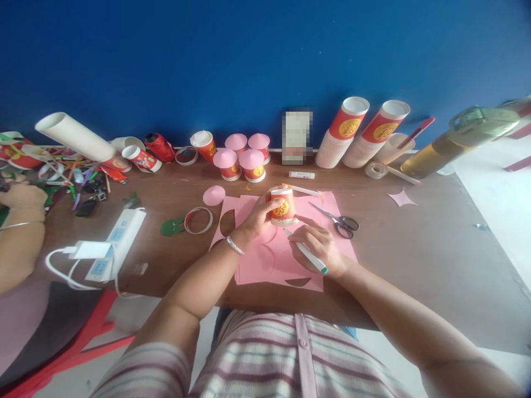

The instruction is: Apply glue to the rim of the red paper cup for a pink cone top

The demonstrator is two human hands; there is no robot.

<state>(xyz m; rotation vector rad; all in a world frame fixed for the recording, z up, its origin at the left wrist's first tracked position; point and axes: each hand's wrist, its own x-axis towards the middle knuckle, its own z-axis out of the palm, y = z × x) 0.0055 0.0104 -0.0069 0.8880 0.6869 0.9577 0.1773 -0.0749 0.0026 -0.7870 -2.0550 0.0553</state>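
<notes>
My left hand [262, 214] is wrapped round a red paper cup [286, 205] with a yellow emblem, held upside down with its wide rim lowest. A white marker pen [309, 255] with a teal end is gripped in my right hand [318, 243]; its tip is just below the cup's rim, and I cannot tell whether it touches. One right finger reaches to the rim. Under both hands lie pink paper sheets [257, 265] with round cut-outs and drawn curves. Black-handled scissors [342, 224] rest on the right side of the sheets.
Several cups with pink cone tops [251, 160] stand at the back. Cup stacks [338, 135] lean against the blue wall, near a tape roll [376, 170]. A power strip [118, 243] with cables lies left. Another person's hand [22, 193] is at the far left, beside clutter.
</notes>
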